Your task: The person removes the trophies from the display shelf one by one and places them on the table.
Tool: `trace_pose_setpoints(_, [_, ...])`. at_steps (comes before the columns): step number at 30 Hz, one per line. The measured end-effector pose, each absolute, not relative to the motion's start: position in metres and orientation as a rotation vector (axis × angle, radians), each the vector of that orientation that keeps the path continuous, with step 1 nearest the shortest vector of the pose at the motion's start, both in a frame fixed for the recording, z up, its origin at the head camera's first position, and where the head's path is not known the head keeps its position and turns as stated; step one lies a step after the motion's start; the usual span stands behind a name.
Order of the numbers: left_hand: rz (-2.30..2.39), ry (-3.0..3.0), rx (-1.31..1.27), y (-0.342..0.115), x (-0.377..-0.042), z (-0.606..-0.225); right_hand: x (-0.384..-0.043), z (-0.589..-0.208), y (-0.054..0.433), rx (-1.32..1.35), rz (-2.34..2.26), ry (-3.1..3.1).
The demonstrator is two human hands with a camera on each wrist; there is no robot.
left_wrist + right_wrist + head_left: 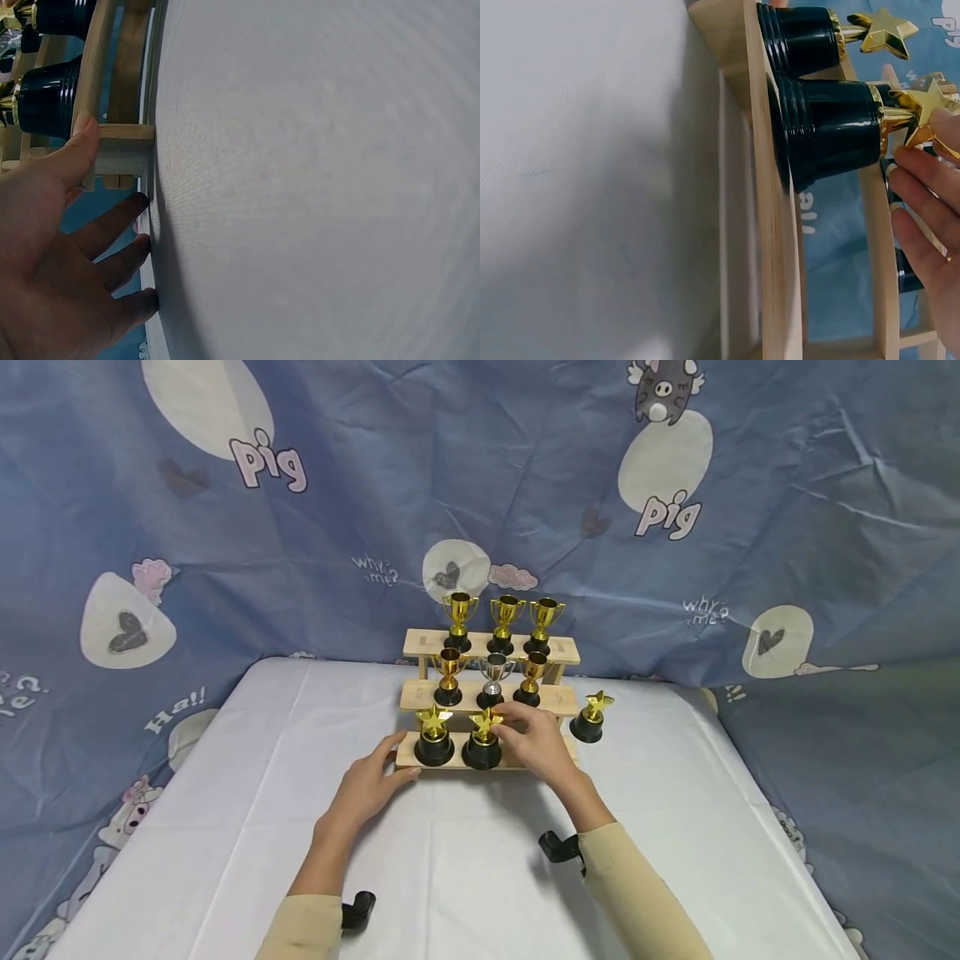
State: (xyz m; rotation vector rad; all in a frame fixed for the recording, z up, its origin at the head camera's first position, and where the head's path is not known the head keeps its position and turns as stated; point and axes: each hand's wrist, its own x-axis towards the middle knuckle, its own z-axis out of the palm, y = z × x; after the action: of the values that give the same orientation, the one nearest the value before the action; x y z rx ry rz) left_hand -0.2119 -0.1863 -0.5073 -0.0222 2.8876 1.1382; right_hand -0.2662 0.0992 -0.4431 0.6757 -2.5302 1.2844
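Observation:
A three-tier wooden display stand [487, 696] bears small trophies. My left hand [367, 785] holds the left end of its lowest step, the thumb against the front edge; in the left wrist view the other fingers [124, 259] spread near the white tabletop. With thumb and fingertips my right hand [534, 743] pinches the gold star of a star trophy [840, 124], whose black base stands upright on the lowest step. Left of it on that step is another star trophy [434, 739]. A third star trophy [591, 718] stands on the table beside the stand's right end.
Gold cup trophies [503, 625] line the top step. The middle step holds a silver cup trophy [493, 679] between two gold-coloured ones. Behind the white-covered table [300, 727] hangs a blue printed cloth [480, 468], close to the stand's back.

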Motion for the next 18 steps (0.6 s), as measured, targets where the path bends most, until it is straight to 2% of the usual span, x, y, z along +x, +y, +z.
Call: trace_pose_setpoints(18, [1.14, 2.885, -0.021, -0.184, -0.212, -0.508, -0.261, -0.44, 0.123, 0.617, 1.33, -2.515])
